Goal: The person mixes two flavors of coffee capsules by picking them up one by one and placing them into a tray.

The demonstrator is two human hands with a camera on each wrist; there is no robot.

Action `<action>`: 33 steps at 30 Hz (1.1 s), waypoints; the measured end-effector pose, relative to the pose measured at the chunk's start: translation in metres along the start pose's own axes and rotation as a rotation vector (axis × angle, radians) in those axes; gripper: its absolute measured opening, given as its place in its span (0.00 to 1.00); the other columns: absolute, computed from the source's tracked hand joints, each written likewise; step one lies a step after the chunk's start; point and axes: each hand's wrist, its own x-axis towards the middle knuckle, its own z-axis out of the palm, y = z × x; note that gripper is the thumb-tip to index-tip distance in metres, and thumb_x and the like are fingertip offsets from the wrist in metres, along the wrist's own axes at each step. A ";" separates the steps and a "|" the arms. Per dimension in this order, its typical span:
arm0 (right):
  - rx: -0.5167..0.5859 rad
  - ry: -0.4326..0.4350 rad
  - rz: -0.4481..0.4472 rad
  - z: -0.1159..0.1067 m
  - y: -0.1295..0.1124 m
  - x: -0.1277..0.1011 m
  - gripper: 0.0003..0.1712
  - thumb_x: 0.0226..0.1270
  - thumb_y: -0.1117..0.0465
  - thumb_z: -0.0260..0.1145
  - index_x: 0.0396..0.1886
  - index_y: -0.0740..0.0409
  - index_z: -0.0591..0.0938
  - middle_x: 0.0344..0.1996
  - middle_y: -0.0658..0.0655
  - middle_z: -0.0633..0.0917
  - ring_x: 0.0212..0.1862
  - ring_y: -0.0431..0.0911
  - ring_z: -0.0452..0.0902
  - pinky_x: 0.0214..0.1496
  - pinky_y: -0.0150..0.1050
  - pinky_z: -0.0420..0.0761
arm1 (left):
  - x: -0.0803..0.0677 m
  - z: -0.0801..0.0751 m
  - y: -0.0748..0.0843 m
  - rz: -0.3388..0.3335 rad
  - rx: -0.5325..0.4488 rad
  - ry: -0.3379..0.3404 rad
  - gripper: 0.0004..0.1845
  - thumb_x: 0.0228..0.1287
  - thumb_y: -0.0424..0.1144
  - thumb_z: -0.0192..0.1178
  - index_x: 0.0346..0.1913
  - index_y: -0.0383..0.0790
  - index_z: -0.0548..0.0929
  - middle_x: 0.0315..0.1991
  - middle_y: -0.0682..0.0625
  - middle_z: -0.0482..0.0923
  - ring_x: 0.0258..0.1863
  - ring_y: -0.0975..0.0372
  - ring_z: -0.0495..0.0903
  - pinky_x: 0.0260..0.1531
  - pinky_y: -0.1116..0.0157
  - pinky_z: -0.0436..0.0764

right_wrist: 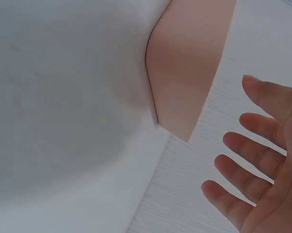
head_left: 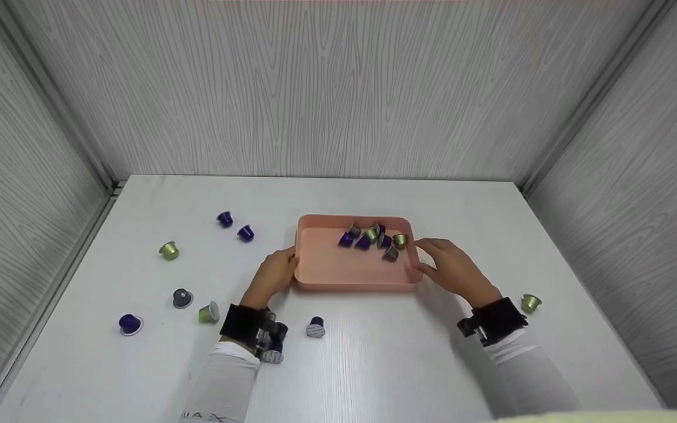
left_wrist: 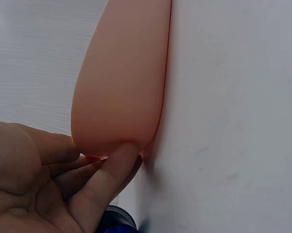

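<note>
Pink plastic tray [head_left: 338, 271] at the middle of the white desk [head_left: 374, 364], a cluster of coffee capsules [head_left: 374, 238] — purple, green, grey — gathered against its far wall. Left hand [head_left: 274, 276] pressed to the tray's left end, fingers [left_wrist: 111, 167] touching the outer wall low down, seen close in the left wrist view. Right hand [head_left: 453, 267] beside the tray's right end, fingers [right_wrist: 243, 148] spread and relaxed, holding nothing; clear of the tray corner in the right wrist view. Loose capsules scattered over the desk's left half: two purple capsules [head_left: 235, 226] toward the far side, a green capsule [head_left: 168, 251] nearer the left edge, further ones toward the near edge. One lone green capsule [head_left: 530, 303] by the right wrist. Grey wood-grain panels [head_left: 338, 88] enclosing the desk on three sides.
</note>
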 end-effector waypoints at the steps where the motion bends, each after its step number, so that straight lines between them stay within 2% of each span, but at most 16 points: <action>1: -0.009 0.006 -0.009 -0.002 0.001 -0.003 0.30 0.64 0.57 0.70 0.64 0.62 0.76 0.58 0.64 0.78 0.61 0.59 0.71 0.61 0.55 0.70 | 0.000 0.000 0.000 0.002 0.003 0.002 0.20 0.77 0.35 0.47 0.66 0.34 0.74 0.45 0.40 0.79 0.41 0.50 0.75 0.47 0.51 0.73; 5: -0.048 0.013 -0.020 -0.010 0.008 -0.017 0.34 0.65 0.51 0.69 0.67 0.60 0.73 0.63 0.65 0.74 0.64 0.61 0.67 0.63 0.57 0.68 | 0.000 -0.001 -0.001 0.004 0.010 0.007 0.20 0.76 0.35 0.47 0.66 0.34 0.74 0.47 0.39 0.79 0.42 0.50 0.75 0.49 0.50 0.73; 9: -0.094 0.001 -0.007 -0.016 0.014 -0.032 0.38 0.65 0.46 0.67 0.70 0.58 0.70 0.65 0.67 0.70 0.65 0.64 0.64 0.62 0.61 0.65 | 0.001 -0.002 -0.001 -0.009 0.008 -0.007 0.20 0.76 0.35 0.47 0.65 0.33 0.74 0.45 0.40 0.79 0.41 0.50 0.75 0.47 0.51 0.73; 19: -0.158 -0.020 0.072 -0.027 0.028 -0.070 0.44 0.64 0.45 0.67 0.74 0.58 0.64 0.68 0.70 0.66 0.66 0.70 0.60 0.64 0.64 0.60 | 0.003 0.000 0.000 -0.071 -0.007 -0.043 0.23 0.77 0.37 0.45 0.71 0.36 0.68 0.49 0.42 0.77 0.44 0.52 0.75 0.46 0.54 0.71; 24: -0.167 -0.082 0.150 -0.031 0.035 -0.089 0.46 0.66 0.41 0.63 0.76 0.55 0.59 0.71 0.70 0.61 0.69 0.72 0.54 0.61 0.71 0.57 | 0.004 0.001 -0.001 -0.062 -0.009 -0.029 0.22 0.77 0.36 0.45 0.69 0.35 0.71 0.48 0.42 0.78 0.43 0.52 0.75 0.46 0.54 0.71; 29: -0.128 -0.173 0.247 -0.035 0.040 -0.109 0.46 0.69 0.35 0.56 0.78 0.50 0.55 0.73 0.68 0.56 0.71 0.72 0.46 0.59 0.77 0.50 | 0.005 0.001 -0.002 -0.078 -0.002 -0.037 0.22 0.77 0.36 0.45 0.70 0.35 0.69 0.48 0.42 0.77 0.43 0.52 0.74 0.45 0.54 0.72; 33: -0.093 -0.212 0.285 -0.038 0.045 -0.123 0.45 0.70 0.35 0.54 0.77 0.54 0.56 0.73 0.70 0.57 0.69 0.74 0.48 0.59 0.77 0.52 | 0.005 0.001 -0.002 -0.074 0.002 -0.036 0.23 0.77 0.36 0.45 0.70 0.35 0.69 0.49 0.42 0.77 0.43 0.52 0.74 0.47 0.53 0.72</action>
